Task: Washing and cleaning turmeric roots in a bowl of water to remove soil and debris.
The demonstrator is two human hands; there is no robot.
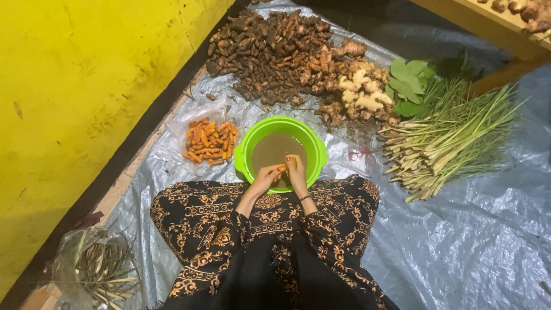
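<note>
Gripping small orange root (279, 169), peeled.

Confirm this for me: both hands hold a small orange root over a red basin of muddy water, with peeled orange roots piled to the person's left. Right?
Not quite: the head view shows the basin is bright green, not red. The left hand and right hand do hold a small orange root over its muddy water, peeled orange roots piled left.

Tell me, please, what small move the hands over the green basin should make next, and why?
Probably drop the orange root piece onto the peeled orange pile. The left hand and right hand pinch it together above the murky water in the green basin, and it already looks skinned, though it is small to judge.
</note>
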